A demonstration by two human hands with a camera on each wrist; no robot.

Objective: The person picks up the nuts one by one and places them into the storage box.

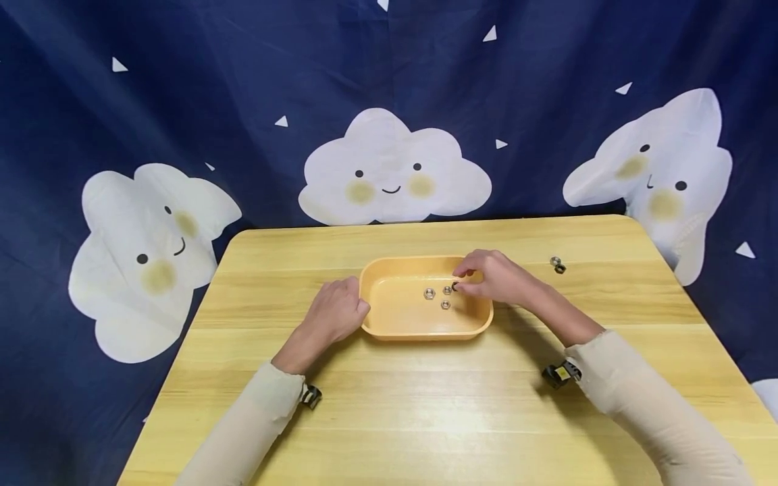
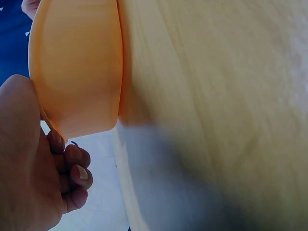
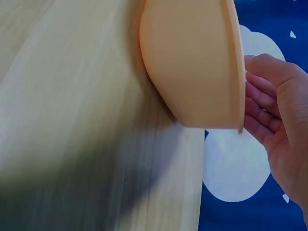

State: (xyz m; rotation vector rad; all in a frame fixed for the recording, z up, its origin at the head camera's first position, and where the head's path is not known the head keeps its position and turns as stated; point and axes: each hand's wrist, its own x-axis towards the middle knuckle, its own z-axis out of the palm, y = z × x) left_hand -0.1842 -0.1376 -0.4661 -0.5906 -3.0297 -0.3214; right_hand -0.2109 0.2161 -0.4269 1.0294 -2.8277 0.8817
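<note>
A shallow orange plastic basin (image 1: 398, 320) rests on the wooden table. My left hand (image 1: 337, 309) grips its left rim, the thumb near the top edge; the left wrist view shows this hand (image 2: 29, 163) with curled fingers by the basin wall (image 2: 79, 67). My right hand (image 1: 495, 277) reaches over the right side into the basin. Its thumb and finger appear apart, with a dark hex nut (image 1: 454, 286) right at the thumb tip. Silver nuts (image 1: 429, 293) lie on the basin floor nearby. In the right wrist view the rim hides the fingertips of this hand (image 3: 281, 106).
Two more nuts, one silver (image 1: 556, 261) and one dark (image 1: 560, 268), lie together on the table (image 1: 389, 418) right of the basin. Behind the table hangs a dark blue curtain (image 1: 255, 61) with white clouds.
</note>
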